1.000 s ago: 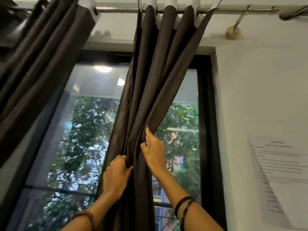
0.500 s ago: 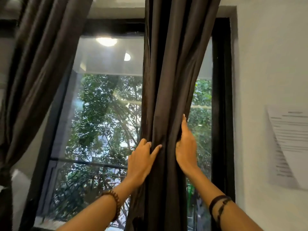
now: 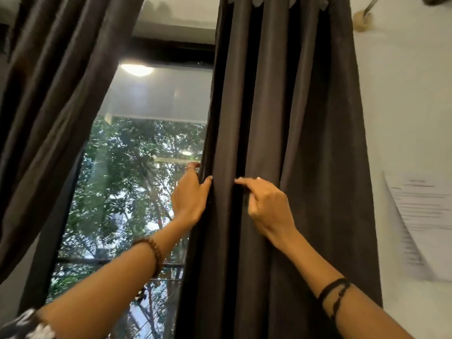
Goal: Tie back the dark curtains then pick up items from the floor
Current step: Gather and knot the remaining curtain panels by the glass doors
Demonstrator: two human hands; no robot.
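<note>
The left hand (image 3: 189, 198) clenched the inner edge of the right curtain (image 3: 288, 133), the right hand (image 3: 267, 206) pinched a fold; nothing looked tied, floor items untouched

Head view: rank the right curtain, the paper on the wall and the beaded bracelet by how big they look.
1. right curtain
2. paper on the wall, cut off by the frame edge
3. beaded bracelet, though nearer the camera

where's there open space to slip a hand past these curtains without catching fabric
Open gap: in front of the window glass, between the left curtain and the right curtain. Bare wall lies between the right curtain and the paper sheet. Crowded: the folds where the left hand and right hand grip.
</note>
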